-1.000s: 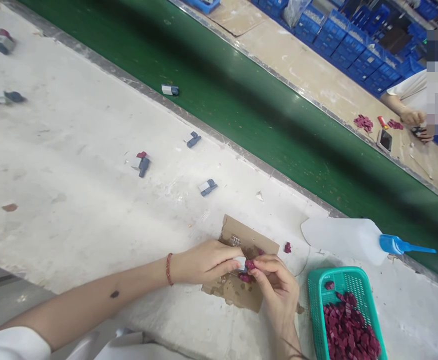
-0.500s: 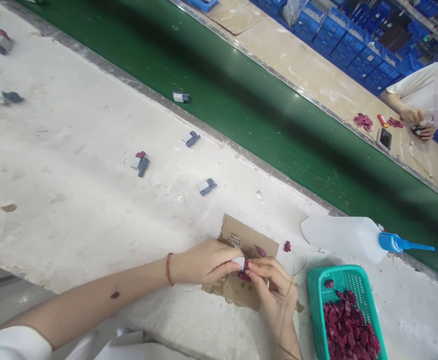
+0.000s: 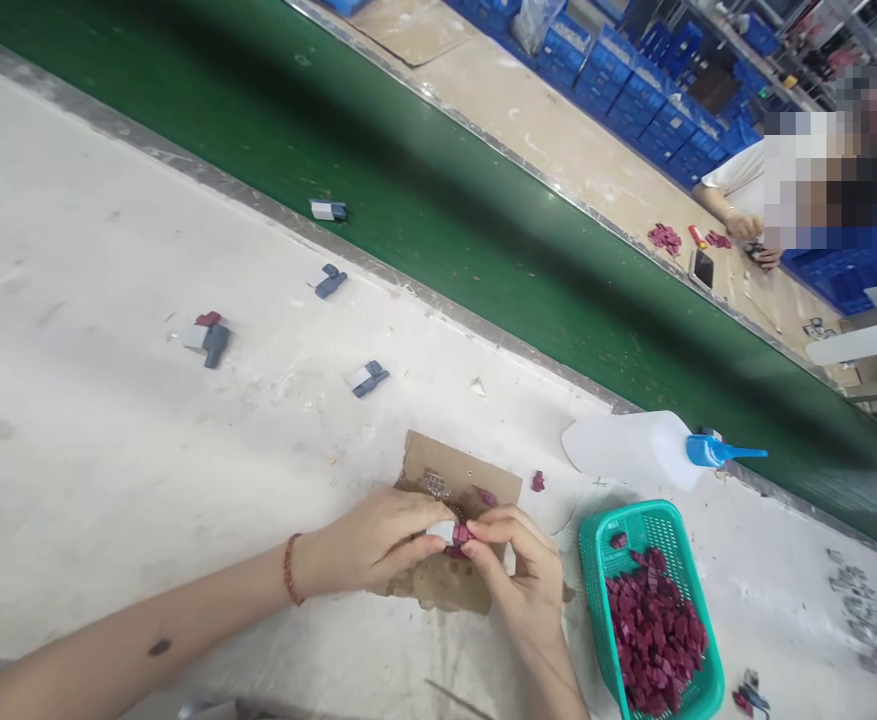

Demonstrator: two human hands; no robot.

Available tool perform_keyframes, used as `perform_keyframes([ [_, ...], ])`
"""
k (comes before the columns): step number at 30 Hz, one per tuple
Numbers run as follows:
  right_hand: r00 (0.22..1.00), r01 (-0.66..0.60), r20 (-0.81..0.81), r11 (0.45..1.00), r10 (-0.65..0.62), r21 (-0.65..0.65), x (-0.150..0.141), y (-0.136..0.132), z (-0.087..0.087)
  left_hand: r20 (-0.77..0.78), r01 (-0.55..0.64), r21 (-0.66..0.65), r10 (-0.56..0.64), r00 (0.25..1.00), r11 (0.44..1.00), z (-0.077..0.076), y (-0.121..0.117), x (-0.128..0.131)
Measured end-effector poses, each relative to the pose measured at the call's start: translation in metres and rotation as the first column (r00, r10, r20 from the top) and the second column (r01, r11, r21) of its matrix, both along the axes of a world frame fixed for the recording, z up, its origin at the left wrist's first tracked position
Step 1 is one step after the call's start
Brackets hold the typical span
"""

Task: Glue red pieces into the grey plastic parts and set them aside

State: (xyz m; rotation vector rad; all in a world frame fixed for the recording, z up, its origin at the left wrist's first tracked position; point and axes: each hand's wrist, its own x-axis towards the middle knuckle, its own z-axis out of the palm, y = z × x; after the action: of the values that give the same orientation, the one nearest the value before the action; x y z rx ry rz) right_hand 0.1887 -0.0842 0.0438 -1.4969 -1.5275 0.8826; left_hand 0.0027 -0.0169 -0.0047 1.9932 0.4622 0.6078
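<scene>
My left hand pinches a small white piece between thumb and forefinger. Against its right end, my right hand presses a dark red piece with thumb and fingertips. Both hands are over a stained sheet of brown cardboard, where another dark red piece lies. Just right of the cardboard is a loose dark red piece. A green plastic basket full of such red pieces stands to the right of my right hand.
A white squeeze bottle with a blue nozzle lies behind the basket. Small grey-and-white parts are scattered on the white table. Beyond runs a green conveyor belt carrying one part. Across it a co-worker's hands handle a small part.
The view has shifted to the right, so the table items appear farther left. My hands keep the white piece and red piece together over the cardboard.
</scene>
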Motion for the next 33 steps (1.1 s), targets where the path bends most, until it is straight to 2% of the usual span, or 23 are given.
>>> perform_keyframes([
  [2,0.993,0.008,0.115,1.000,-0.008,0.007,0.014,-0.007,0.008,0.018,-0.013,0.006,0.013,1.000,1.000,0.005,0.001,0.000],
  [3,0.980,0.067,0.189,0.997,-0.070,0.022,0.024,-0.012,0.012,0.010,-0.045,-0.020,0.045,0.999,0.999,0.007,0.001,0.000],
  [4,0.946,0.184,0.261,0.981,-0.193,0.058,0.035,-0.019,0.016,-0.011,-0.100,-0.072,0.099,0.995,0.992,0.010,0.002,0.000],
  [5,0.876,0.344,0.321,0.933,-0.359,0.105,0.047,-0.025,0.018,-0.043,-0.169,-0.139,0.164,0.985,0.976,0.014,0.003,-0.001],
  [6,0.775,0.497,0.378,0.858,-0.507,0.132,0.060,-0.031,0.020,-0.079,-0.242,-0.206,0.230,0.970,0.948,0.017,0.005,-0.001],
  [7,0.662,0.619,0.449,0.775,-0.601,0.126,0.072,-0.037,0.020,-0.116,-0.306,-0.259,0.285,0.951,0.916,0.020,0.007,0.000],
  [8,0.571,0.695,0.539,0.714,-0.618,0.083,0.083,-0.041,0.019,-0.145,-0.356,-0.292,0.327,0.934,0.888,0.023,0.011,0.001],
  [9,0.511,0.737,0.635,0.676,-0.579,0.024,0.093,-0.044,0.017,-0.156,-0.385,-0.309,0.353,0.922,0.869,0.026,0.016,0.003],
  [11,0.467,0.751,0.780,0.652,-0.415,-0.103,0.107,-0.046,0.010,-0.145,-0.392,-0.317,0.364,0.920,0.864,0.028,0.033,0.010],
  [13,0.453,0.731,0.844,0.662,-0.287,-0.167,0.115,-0.043,0.002,-0.127,-0.386,-0.289,0.364,0.923,0.876,0.026,0.058,0.021],
  [15,0.448,0.713,0.861,0.677,-0.243,-0.180,0.119,-0.039,-0.006,-0.144,-0.427,-0.206,0.404,0.903,0.880,0.021,0.091,0.035],
  [19,0.439,0.724,0.853,0.672,-0.280,-0.152,0.126,-0.035,-0.017,-0.218,-0.578,-0.018,0.561,0.799,0.816,0.009,0.160,0.057],
  [22,0.426,0.722,0.837,0.687,-0.344,-0.085,0.131,-0.036,-0.024,-0.228,-0.637,0.126,0.647,0.727,0.760,0.008,0.195,0.055],
  [26,0.471,0.727,0.760,0.686,-0.448,-0.046,0.132,-0.036,-0.027,-0.222,-0.704,0.319,0.772,0.596,0.635,0.013,0.215,0.024],
  [29,0.510,0.775,0.646,0.629,-0.569,-0.059,0.128,-0.036,-0.021,-0.233,-0.748,0.391,0.843,0.484,0.537,0.014,0.224,-0.004],
  [31,0.531,0.806,0.537,0.586,-0.656,-0.081,0.125,-0.037,-0.014,-0.252,-0.753,0.395,0.850,0.462,0.526,0.013,0.228,-0.017],
  [33,0.575,0.803,0.399,0.587,-0.714,-0.104,0.121,-0.040,-0.006,-0.271,-0.737,0.367,0.823,0.500,0.568,0.013,0.231,-0.023],
])
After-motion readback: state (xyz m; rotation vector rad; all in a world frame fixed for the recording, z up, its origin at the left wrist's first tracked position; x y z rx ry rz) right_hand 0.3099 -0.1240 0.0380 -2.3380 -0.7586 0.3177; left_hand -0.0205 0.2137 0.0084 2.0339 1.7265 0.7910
